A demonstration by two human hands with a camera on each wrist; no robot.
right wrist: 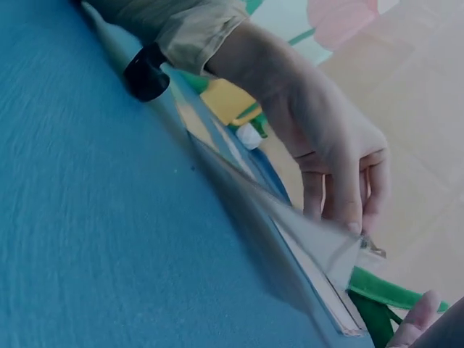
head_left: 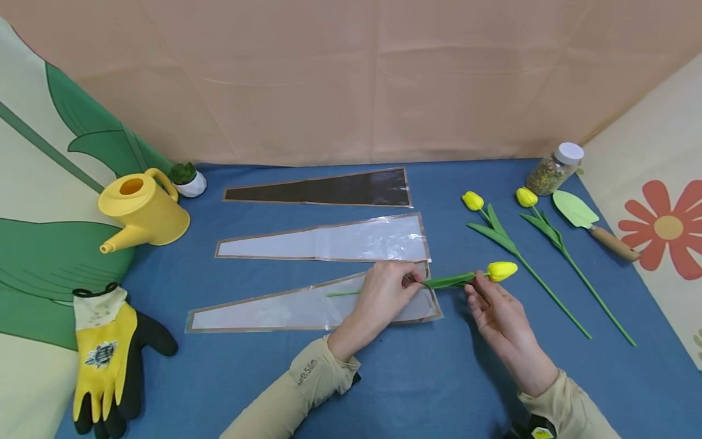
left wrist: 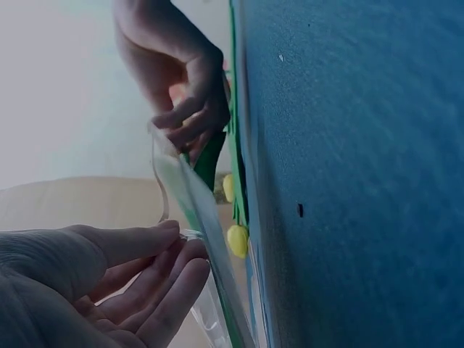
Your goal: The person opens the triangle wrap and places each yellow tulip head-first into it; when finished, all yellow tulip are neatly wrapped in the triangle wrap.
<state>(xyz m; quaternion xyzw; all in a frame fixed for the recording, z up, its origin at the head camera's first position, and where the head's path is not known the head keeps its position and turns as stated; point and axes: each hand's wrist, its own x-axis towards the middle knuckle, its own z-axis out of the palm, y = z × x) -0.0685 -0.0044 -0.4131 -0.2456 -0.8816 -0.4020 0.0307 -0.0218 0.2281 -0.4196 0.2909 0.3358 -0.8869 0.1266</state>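
Holds 1 yellow tulip (head_left: 446, 281) below the bloom (head_left: 503, 271) in fingers (head_left: 489, 291) of the right hand (head_left: 503, 323), long axis crosswise, stem (head_left: 343, 294) leftward inside 1 clear sleeve (head_left: 274, 314), and pinches its mouth in fingers of the left hand (head_left: 382, 296).

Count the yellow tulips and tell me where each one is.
3: one tulip in the right hand, a second tulip lying on the blue cloth, and a third tulip beside it, nearer the trowel. None appears hidden.

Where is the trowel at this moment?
In the head view, the trowel lies at the right edge of the blue cloth, just below the jar and beside a loose tulip.
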